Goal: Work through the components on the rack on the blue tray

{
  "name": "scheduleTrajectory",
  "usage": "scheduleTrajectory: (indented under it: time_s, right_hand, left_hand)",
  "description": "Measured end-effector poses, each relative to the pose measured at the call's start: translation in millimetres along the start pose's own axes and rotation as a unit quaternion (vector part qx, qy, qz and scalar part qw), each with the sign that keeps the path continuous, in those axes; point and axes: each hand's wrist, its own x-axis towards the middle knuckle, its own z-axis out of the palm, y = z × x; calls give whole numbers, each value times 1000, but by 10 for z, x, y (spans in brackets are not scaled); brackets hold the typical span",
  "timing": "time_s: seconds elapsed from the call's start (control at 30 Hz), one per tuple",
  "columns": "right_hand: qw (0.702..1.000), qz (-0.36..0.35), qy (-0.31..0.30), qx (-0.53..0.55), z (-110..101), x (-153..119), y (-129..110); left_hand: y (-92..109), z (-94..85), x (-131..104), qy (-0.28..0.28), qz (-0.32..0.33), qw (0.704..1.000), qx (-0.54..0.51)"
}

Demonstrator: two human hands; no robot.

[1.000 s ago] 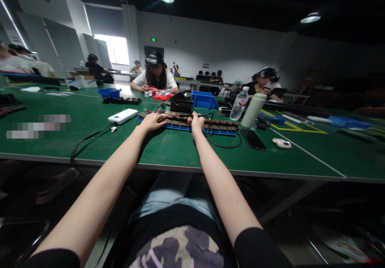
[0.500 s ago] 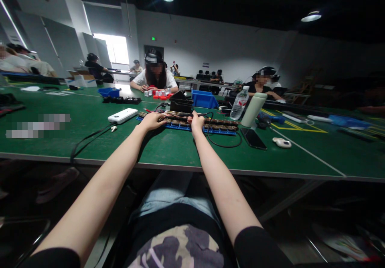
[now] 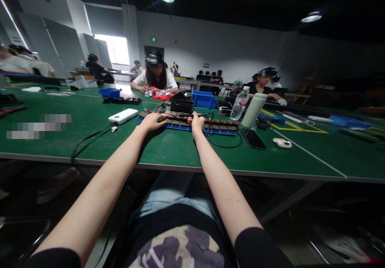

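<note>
A long blue rack [image 3: 222,131] lies across the green table in front of me, carrying rows of thin copper-coloured strips [image 3: 222,124]. My left hand [image 3: 152,121] lies over the rack's left part, its fingers bent down onto it; the fingertips are partly hidden. Near the middle of the rack, my right hand [image 3: 197,121] is closed round a slim black corded tool, which lies level and points left. Its black cable [image 3: 224,146] loops out to the right over the rack and table. The tool's tip is too small to make out.
Behind the rack stand a black box [image 3: 181,101] and a blue bin [image 3: 204,99]. A water bottle [image 3: 240,103], pale green flask [image 3: 253,110], phone [image 3: 253,139] and earbud case [image 3: 282,143] are to the right; a white power bank [image 3: 123,116] is left. Across the table sits a person [image 3: 155,75].
Both my hands stay in place on the rack. At the far right, a co-worker's hand has shifted slightly.
</note>
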Motion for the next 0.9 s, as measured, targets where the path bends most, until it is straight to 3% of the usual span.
scheduleTrajectory:
  time_s: [0.9]
  right_hand:
    - [1000,-12,4,-9,-4,23,37]
  left_hand:
    - [-12,8,-13,14,10,1000,-4]
